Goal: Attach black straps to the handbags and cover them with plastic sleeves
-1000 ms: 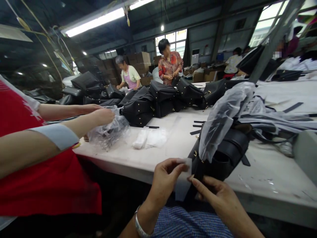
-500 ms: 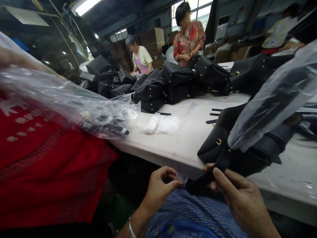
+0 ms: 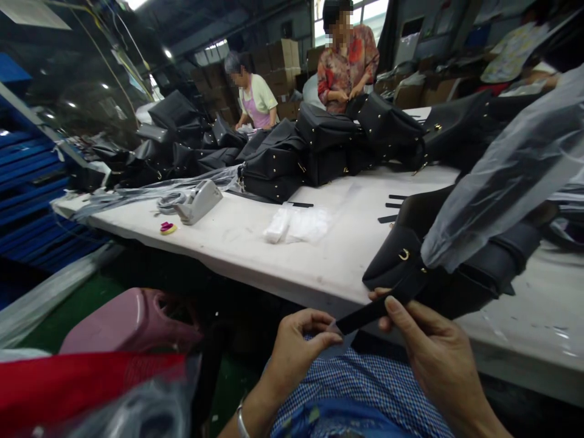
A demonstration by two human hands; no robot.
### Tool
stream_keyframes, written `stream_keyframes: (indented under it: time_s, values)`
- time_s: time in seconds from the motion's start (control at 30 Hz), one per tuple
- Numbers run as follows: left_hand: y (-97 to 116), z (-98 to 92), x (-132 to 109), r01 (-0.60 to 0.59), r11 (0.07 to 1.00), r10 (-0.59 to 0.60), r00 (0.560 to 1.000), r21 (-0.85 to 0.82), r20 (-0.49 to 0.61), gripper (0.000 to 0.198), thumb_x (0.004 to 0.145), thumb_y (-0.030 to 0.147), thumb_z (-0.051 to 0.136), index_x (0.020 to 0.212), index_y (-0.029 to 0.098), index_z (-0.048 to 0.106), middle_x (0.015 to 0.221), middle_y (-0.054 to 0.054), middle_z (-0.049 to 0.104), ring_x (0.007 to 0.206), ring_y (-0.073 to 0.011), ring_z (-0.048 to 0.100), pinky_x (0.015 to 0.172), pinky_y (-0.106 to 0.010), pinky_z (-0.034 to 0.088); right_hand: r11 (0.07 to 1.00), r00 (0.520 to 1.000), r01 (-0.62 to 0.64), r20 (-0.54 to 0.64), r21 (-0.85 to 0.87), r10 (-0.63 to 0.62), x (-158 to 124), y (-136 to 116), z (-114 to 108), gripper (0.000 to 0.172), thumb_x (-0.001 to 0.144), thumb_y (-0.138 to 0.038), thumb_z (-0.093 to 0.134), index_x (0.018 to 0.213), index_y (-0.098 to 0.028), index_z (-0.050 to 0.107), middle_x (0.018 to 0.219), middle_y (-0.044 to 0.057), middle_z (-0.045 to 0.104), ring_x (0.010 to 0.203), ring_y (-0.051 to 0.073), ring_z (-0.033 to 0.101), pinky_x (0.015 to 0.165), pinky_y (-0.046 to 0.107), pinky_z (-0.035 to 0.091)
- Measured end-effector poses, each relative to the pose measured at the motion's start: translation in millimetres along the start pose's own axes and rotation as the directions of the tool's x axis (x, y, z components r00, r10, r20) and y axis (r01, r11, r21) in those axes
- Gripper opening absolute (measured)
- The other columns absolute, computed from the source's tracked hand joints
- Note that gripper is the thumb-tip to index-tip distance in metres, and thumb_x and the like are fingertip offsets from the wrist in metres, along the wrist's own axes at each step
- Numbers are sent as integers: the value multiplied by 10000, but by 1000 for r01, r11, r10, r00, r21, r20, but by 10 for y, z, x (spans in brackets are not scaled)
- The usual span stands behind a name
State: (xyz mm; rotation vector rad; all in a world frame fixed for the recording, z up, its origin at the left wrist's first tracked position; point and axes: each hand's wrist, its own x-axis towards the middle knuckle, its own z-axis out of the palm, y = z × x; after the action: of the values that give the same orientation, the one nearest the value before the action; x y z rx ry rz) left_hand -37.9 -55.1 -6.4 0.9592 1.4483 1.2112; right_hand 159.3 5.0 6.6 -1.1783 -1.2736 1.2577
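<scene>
My right hand (image 3: 433, 347) pinches a black strap (image 3: 371, 310) between thumb and fingers. The strap runs up to a black bag (image 3: 392, 258) lying on the table edge, with a gold ring on its side. A clear plastic sleeve (image 3: 493, 188) covers another part of that bag. My left hand (image 3: 301, 340) is closed on a small translucent plastic piece (image 3: 335, 347), held at the free end of the strap. Whether the strap end sits inside the plastic or only against it, I cannot tell.
On the white table (image 3: 219, 246) lie a stack of small clear bags (image 3: 298, 224), black strips (image 3: 389, 219), a grey tape dispenser (image 3: 201, 201) and a pink-yellow roll (image 3: 168, 228). Black bags (image 3: 274, 164) pile up behind. A pink stool (image 3: 109, 322) stands left. Co-workers (image 3: 347, 67) stand beyond.
The person in red at my left has moved down and away, uncovering the table's left part and the stool. My left hand has brought the plastic piece to the strap end, now drawn straighter.
</scene>
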Motion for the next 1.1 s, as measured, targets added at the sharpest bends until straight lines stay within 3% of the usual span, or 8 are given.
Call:
stream_keyframes:
  time_s: [0.13,0.4,0.5,0.77,1.1]
  values:
    - [-58,-23,-26,25,998,-27,999,-64,-37,155,689,175,817,837,159,772,764,-38,759,717,-170,699,660,-210,525,1000,998,30,-56,2,-30,14,-6,19,345,843,-464,735,1048,-193,792,970,93,778,771,220,706,673,297,599]
    - [-2,6,37,5,998,-7,999,-61,-35,185,667,176,833,837,145,765,749,-46,759,720,-181,711,662,-218,535,998,999,-4,44,-63,7,55,-42,-14,284,851,-465,732,918,-196,796,927,68,775,755,193,702,693,255,591]
    - [1,10,64,17,999,-18,1000,-44,-16,186,656,171,832,828,136,769,765,-55,762,740,-189,713,682,-227,540,996,1000,20,22,-88,-18,53,-34,-38,299,842,-486,733,910,-202,800,895,62,780,690,177,696,654,237,586]
    - [-36,-30,62,62,997,-60,997,-40,40,192,671,117,790,861,132,770,765,-55,770,739,-190,726,688,-227,551,995,998,55,-8,-82,-56,52,10,-42,268,853,-457,729,933,-213,803,1036,79,782,710,181,712,649,242,592]
    - [-85,-53,66,108,989,-102,993,-97,63,233,674,150,811,902,131,769,774,-62,777,728,-180,724,676,-219,535,997,998,40,45,-72,-36,54,34,-49,279,870,-447,710,979,-205,795,756,55,743,729,209,702,638,255,566]
